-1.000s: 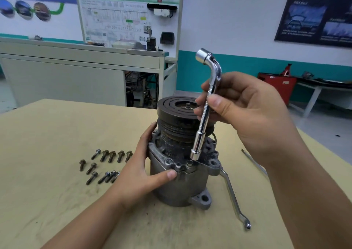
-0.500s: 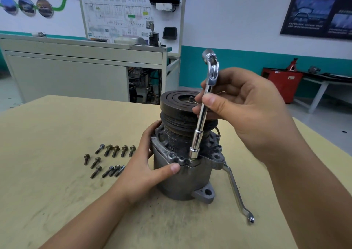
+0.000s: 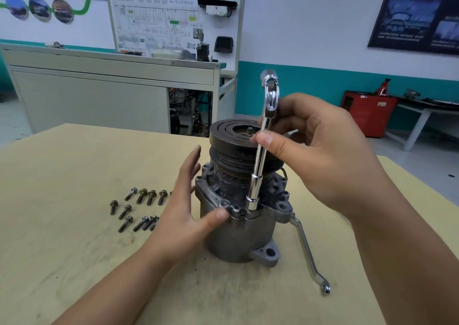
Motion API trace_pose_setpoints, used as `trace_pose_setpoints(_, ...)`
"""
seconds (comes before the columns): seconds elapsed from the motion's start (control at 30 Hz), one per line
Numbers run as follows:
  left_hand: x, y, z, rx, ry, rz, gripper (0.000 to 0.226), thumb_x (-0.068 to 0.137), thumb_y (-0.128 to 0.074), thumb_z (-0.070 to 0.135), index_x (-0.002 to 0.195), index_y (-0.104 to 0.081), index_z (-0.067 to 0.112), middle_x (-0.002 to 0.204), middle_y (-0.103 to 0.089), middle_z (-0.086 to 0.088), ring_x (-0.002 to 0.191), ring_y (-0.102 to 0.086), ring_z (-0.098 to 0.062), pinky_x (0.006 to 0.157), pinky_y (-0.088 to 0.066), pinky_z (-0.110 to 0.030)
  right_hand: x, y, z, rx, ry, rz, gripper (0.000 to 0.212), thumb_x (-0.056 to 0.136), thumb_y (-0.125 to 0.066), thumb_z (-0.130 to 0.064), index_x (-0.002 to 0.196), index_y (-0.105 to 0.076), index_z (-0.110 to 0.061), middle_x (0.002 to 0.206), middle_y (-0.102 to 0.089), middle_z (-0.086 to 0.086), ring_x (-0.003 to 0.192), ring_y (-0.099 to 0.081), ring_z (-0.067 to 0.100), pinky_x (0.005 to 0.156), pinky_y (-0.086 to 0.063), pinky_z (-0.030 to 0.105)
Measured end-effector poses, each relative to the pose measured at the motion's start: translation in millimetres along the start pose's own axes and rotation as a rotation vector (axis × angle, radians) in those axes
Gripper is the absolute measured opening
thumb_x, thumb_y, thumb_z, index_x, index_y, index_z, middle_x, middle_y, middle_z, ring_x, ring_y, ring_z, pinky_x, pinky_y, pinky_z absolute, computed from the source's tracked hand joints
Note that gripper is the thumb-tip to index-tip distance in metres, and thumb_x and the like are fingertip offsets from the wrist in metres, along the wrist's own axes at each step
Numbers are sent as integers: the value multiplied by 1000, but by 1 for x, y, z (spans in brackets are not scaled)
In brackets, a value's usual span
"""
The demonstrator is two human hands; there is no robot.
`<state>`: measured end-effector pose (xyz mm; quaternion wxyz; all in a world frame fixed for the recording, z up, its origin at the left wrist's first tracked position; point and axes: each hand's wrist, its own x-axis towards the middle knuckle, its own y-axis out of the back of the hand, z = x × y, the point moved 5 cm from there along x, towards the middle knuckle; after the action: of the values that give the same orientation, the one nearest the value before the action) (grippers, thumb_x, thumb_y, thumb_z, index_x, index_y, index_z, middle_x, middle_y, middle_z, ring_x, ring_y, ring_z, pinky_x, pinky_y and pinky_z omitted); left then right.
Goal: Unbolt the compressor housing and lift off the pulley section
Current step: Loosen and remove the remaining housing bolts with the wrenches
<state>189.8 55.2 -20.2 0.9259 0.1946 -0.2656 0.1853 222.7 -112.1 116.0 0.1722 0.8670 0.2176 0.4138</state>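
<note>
The compressor (image 3: 238, 237) stands upright on the wooden table (image 3: 74, 175), its dark grooved pulley (image 3: 233, 138) on top. A chrome L-shaped socket wrench (image 3: 260, 155) stands nearly vertical with its socket down on a bolt at the housing flange's front edge. My right hand (image 3: 315, 150) pinches the wrench shaft between thumb and fingers. My left hand (image 3: 186, 215) is open at the left of the housing, thumb tip touching the flange, fingers straight and lifted off the body.
Several removed bolts (image 3: 139, 208) lie in loose rows on the table left of the compressor. A chrome ring spanner (image 3: 308, 255) lies to its right, one end under the housing. A grey cabinet (image 3: 99, 96) and a red box (image 3: 367, 111) stand behind the table.
The wrench has turned about its axis, so its bent top now points away from me instead of left. My left hand's fingers have come off the housing and straightened.
</note>
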Motion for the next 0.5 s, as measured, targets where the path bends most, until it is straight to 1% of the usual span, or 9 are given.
trace_pose_setpoints(0.07, 1, 9, 18, 2, -91, 151, 68, 72, -55, 79, 134, -33, 57, 147, -35, 23, 139, -33, -4, 113, -32, -47, 0, 0, -1, -22, 10, -7, 15, 84, -68, -18, 90, -59, -29, 81, -68, -5, 80, -63, 7, 74, -50, 31)
trace_pose_setpoints(0.13, 4, 19, 38, 30, -187, 277, 33, 83, -55, 60, 116, -50, 59, 138, -45, 18, 134, -41, -10, 110, -36, -47, 1, 0, 0, -22, 11, -10, 16, 85, -67, -19, 90, -58, -31, 83, -68, -6, 81, -63, 5, 76, -50, 28)
trace_pose_setpoints(0.17, 7, 22, 49, 46, -220, 304, 24, 85, -54, 52, 109, -56, 57, 133, -48, 17, 132, -44, -12, 109, -37, -45, 1, -1, 1, -18, 6, -11, 16, 85, -67, -19, 91, -58, -30, 84, -69, -7, 82, -63, 5, 76, -50, 27)
trace_pose_setpoints(0.23, 16, 24, 69, 69, -261, 285, 17, 86, -53, 44, 100, -63, 48, 126, -54, 15, 127, -50, -13, 106, -40, -38, 2, -2, 4, -12, -10, -12, 14, 86, -66, -19, 92, -58, -28, 84, -69, -7, 84, -64, 5, 78, -52, 30)
trace_pose_setpoints(0.3, 28, 21, 90, 74, -266, 206, 16, 87, -54, 42, 98, -65, 39, 121, -61, 13, 119, -56, -7, 100, -43, -27, 4, -3, 6, 12, -21, -15, 15, 86, -66, -20, 89, -56, -30, 84, -68, -6, 84, -65, 6, 77, -53, 31)
trace_pose_setpoints(0.37, 42, 15, 108, -1, -214, 97, 16, 87, -59, 42, 96, -68, 33, 111, -69, 12, 109, -60, 1, 90, -44, -13, 5, -3, 7, 44, -14, -11, 17, 85, -68, -18, 85, -56, -30, 82, -66, -6, 81, -65, 6, 74, -53, 26)
trace_pose_setpoints(0.4, 49, 12, 114, -44, -176, 46, 18, 88, -59, 43, 95, -69, 31, 105, -72, 13, 104, -62, 3, 85, -44, -9, 5, -2, 8, 56, -7, -6, 17, 84, -68, -17, 84, -56, -29, 81, -66, -6, 79, -64, 6, 72, -52, 24)
trace_pose_setpoints(0.43, 57, 9, 120, -64, -137, 4, 22, 86, -57, 44, 96, -71, 29, 101, -73, 13, 100, -64, 2, 83, -45, -9, 6, -2, 8, 64, -2, -1, 17, 84, -69, -16, 83, -57, -29, 80, -65, -5, 78, -64, 7, 72, -52, 24)
trace_pose_setpoints(0.5, 70, 3, 126, -69, -59, -58, 29, 83, -59, 47, 94, -74, 25, 97, -75, 6, 100, -67, -7, 89, -49, -21, 6, -3, 10, 74, -2, 4, 17, 84, -69, -17, 81, -58, -29, 78, -65, -6, 79, -65, 9, 74, -52, 29)
